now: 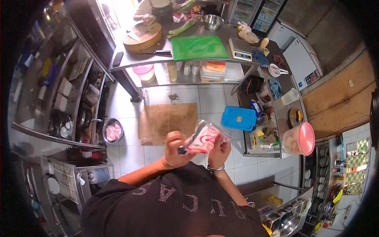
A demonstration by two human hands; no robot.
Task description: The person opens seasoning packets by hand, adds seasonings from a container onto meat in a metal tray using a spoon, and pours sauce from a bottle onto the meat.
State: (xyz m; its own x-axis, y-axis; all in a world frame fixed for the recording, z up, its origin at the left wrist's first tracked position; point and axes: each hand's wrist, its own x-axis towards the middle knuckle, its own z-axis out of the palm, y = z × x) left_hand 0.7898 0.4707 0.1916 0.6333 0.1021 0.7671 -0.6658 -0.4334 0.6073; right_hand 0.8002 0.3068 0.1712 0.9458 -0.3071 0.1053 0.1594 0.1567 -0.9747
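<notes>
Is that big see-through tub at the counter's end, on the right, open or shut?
Shut: the tub has its pink lid over the top. I can't tell how tightly it's pressed on.

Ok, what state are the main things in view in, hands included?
Clear plastic packet with red print: held; seal unclear.
Bare left hand: fingers curled at packet, grip unclear.
Bare right hand: pinching packet.
Pink-lidded clear round tub at right: lid on.
Round metal floor bowl: holding pale pink pieces.
Rectangular green cutting board: lying flat.
Brown rectangular floor sheet: spread flat.
</notes>
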